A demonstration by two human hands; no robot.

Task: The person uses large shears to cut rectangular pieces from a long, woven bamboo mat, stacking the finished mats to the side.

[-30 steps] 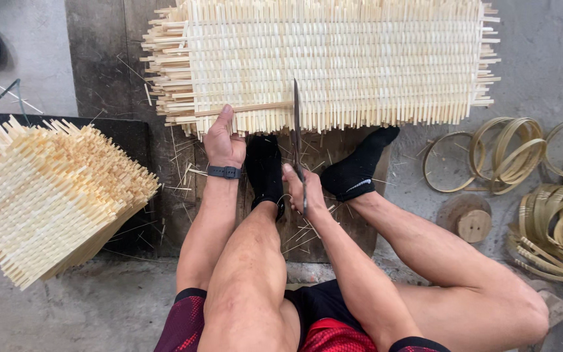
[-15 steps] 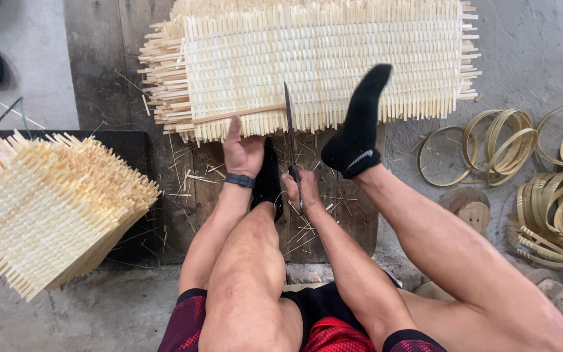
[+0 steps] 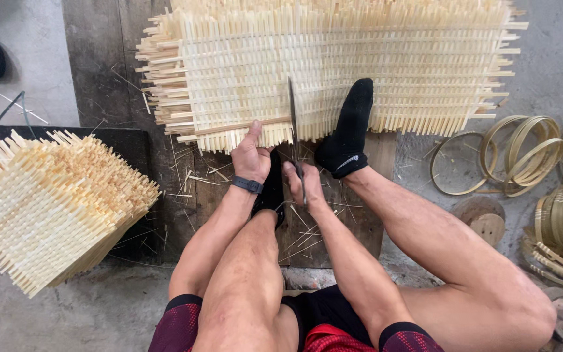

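**Inspector:** Head view, the only one. Where did the woven bamboo mat (image 3: 333, 65) lie?

**Assistant:** It filled the upper middle of the frame, spread flat on dark wooden boards (image 3: 99, 58), its near edge just above both hands.

**Inspector:** The left hand (image 3: 250, 156)?

**Assistant:** Centre of the frame, slightly left. It was closed on the mat's near edge, thumb raised against the protruding slat ends. A dark wristband (image 3: 247, 185) sat on that wrist.

**Inspector:** The right hand (image 3: 302, 184)?

**Assistant:** Just right of the left hand, below the mat's edge. It was clenched around the handle of a long knife (image 3: 292, 117). The blade stood edge-on and ran upward across the mat's lower edge.

**Inspector:** The feet?

**Assistant:** One foot in a black sock (image 3: 346, 133) rested on the mat's lower edge, right of the blade. The other black-socked foot (image 3: 270, 189) lay between the two hands, largely hidden.

**Inspector:** Surroundings?

**Assistant:** A stack of finished woven mats (image 3: 53, 208) lay at the left of the frame, well apart from the hands. Coiled bamboo hoops (image 3: 522, 153) lay at the right edge, with a round wooden block (image 3: 483, 218) below them. Loose splinters were scattered on the boards near the hands.
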